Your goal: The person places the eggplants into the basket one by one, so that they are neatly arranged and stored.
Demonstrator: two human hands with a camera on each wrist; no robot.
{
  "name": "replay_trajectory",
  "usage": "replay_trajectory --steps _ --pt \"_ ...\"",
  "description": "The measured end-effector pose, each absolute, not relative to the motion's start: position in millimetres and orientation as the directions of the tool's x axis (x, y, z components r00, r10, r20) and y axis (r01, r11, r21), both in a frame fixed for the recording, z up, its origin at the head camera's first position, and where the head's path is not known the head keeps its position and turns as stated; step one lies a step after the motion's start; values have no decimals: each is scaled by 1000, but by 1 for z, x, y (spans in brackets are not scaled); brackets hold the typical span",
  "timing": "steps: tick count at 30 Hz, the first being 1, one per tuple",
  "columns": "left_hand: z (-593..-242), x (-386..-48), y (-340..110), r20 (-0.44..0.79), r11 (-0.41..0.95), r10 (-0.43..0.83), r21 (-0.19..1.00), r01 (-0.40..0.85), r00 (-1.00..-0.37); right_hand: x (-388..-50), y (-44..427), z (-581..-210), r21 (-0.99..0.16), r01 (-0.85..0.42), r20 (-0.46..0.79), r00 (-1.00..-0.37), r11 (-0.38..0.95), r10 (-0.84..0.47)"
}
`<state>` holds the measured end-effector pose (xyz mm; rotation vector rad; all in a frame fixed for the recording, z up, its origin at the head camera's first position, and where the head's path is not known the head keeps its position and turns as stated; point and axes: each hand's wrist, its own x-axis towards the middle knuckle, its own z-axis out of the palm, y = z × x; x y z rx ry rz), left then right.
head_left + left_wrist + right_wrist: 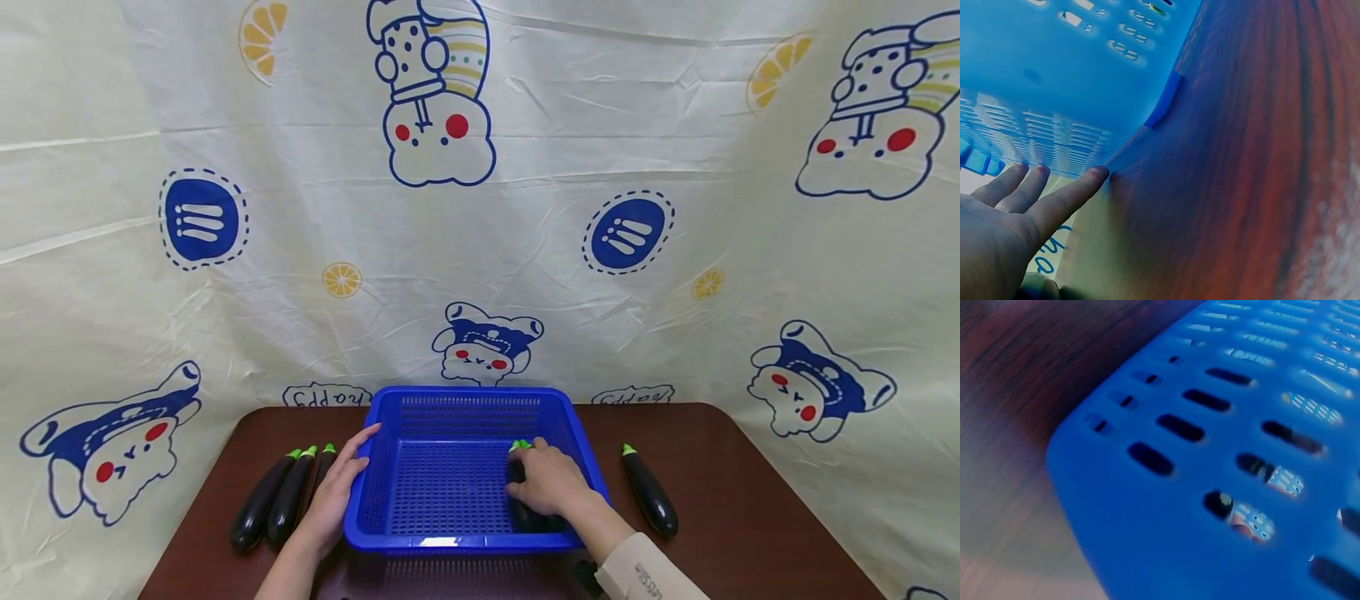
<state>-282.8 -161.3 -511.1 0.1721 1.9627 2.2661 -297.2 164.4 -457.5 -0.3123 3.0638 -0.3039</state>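
Note:
A blue plastic basket (442,543) with slotted walls stands in the middle of the table. My left hand (335,492) rests against its left side, and in the left wrist view the extended fingers (1063,203) touch the slotted wall. Inside the basket, at its right side, my right hand (553,479) holds a dark eggplant (525,518), thumb on its near side. Green stem ends show by the fingertips; whether more than one eggplant lies there I cannot tell. The right wrist view shows mostly the basket's outer wall (1147,519), with the hand hidden behind it.
Left of the basket lie several eggplants (288,500), one partly behind my left hand. Another eggplant (649,492) lies to the right. A dark object (587,577) shows partly beneath my right forearm. A printed cloth (555,333) hangs behind the brown table (720,533).

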Motion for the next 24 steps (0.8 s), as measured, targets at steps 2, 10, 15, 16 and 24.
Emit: replay_trajectory --steps 2,10,15,16,24 --pt "-511 -283 -161 -5 -142 178 989 -30 -984 -298 166 -457 -206 -194 -27 -979 959 -204" --pt "-511 -283 -161 -10 -148 174 988 -37 -985 -300 173 -451 -243 -211 -13 -975 947 -221" --pt "-511 -284 -162 -15 -127 172 991 -38 -985 -299 176 -445 -263 -223 5 -973 939 -230" --pt "-511 -284 -162 -14 -123 172 992 -35 -985 -299 177 -443 -267 -224 9 -973 937 -230" --pt "-509 -281 -161 -1 -142 176 989 -26 -984 -297 185 -431 -300 -230 31 -972 926 -231"
